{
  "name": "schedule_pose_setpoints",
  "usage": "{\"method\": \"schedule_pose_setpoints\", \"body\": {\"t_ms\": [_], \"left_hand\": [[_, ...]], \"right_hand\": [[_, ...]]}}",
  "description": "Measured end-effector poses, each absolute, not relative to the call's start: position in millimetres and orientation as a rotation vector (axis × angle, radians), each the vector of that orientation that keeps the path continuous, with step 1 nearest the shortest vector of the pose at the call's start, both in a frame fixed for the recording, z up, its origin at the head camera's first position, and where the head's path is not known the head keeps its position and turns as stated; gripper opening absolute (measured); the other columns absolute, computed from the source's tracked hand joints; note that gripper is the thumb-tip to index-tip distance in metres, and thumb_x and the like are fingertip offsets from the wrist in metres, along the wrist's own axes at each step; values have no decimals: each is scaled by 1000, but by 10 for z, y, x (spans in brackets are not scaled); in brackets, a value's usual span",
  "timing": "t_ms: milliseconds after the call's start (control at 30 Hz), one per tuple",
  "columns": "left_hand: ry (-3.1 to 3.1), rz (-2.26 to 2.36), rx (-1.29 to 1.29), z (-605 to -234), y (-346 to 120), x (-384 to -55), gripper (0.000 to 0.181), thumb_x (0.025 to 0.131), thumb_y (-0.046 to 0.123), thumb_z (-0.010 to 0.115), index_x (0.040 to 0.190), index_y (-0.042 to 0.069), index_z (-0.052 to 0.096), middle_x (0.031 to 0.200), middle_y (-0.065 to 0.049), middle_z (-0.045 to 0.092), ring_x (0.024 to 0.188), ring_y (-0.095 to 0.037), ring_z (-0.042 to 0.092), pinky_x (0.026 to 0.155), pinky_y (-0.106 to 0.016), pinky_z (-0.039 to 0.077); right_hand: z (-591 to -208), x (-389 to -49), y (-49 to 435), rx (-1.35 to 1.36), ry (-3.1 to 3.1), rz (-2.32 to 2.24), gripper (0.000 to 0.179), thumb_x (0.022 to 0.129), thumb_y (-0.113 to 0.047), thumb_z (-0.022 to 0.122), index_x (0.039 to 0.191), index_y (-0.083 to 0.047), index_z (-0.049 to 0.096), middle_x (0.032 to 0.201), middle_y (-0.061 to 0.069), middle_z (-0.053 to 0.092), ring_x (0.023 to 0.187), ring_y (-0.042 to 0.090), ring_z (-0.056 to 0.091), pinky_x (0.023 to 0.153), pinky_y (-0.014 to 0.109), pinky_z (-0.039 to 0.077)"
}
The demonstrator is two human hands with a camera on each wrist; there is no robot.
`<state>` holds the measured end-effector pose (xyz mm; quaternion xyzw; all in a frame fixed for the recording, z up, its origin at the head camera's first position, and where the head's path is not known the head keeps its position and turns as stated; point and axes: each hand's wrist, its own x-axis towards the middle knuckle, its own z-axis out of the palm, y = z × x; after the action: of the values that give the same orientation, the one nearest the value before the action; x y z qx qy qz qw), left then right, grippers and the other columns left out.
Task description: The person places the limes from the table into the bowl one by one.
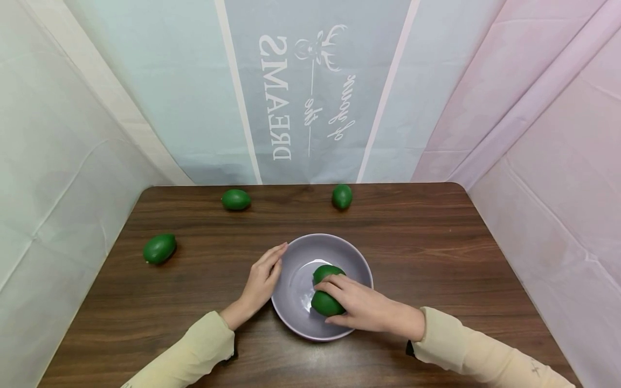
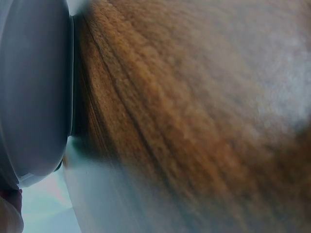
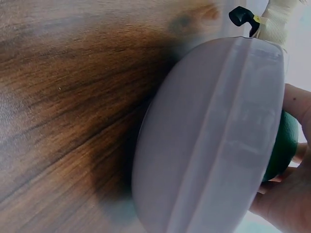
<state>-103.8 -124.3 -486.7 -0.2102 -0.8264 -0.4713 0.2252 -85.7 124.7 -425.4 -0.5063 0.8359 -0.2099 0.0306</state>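
- Sleeves lay nearest.
- Right hand gripped a lime inside the bowl, second lime just beyond; gripped one's long axis partly hidden.
- Left hand, outstretched, touched the bowl's left side.

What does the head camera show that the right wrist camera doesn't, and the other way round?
Only the head view: three loose green fruits on the table, the inside of the bowl and a lettered backdrop.

Only the right wrist view: a close, broad look at the bowl's outer side, and a yellow mark on the black piece beside a sleeve.

Both: table, bowl, a sleeve, and the right hand gripping a green fruit.
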Motion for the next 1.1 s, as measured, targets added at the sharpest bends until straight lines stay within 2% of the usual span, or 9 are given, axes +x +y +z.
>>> {"method": "schedule_pose_setpoints", "body": {"t_ms": [167,433,800,1100], "left_hand": [[-2266,-1285,-588,-4871,-1243,-1043,32,86,-7,51,118,-5,58,120,-17,58,111,-27,54,94,-33,43],[-2275,-1300,-575,-4879,-1243,-1031,32,86,-7,50,117,-6,58,120,-15,58,112,-27,54,97,-23,40],[-2281,-1299,-570,-4863,-1237,-1024,32,87,-6,49,117,-6,58,120,-14,58,112,-27,54,97,-23,40],[-2278,-1292,-577,-4880,-1237,-1025,32,87,-6,49,118,-6,58,120,-15,58,112,-27,54,96,-23,41]], "right_hand": [[-4287,-855,1239,-1570,2573,-631,58,77,-33,72,124,-9,48,120,1,47,109,15,49,89,31,48],[-4300,-843,1224,-1524,2553,-593,57,77,-32,72,124,-11,48,121,2,46,109,15,49,88,33,48],[-4347,-826,1199,-1516,2548,-536,55,75,-28,74,122,-14,48,119,2,48,109,14,49,89,32,47],[-4378,-825,1193,-1540,2558,-503,55,73,-27,75,119,-12,49,116,2,49,106,14,50,89,31,47]]}}
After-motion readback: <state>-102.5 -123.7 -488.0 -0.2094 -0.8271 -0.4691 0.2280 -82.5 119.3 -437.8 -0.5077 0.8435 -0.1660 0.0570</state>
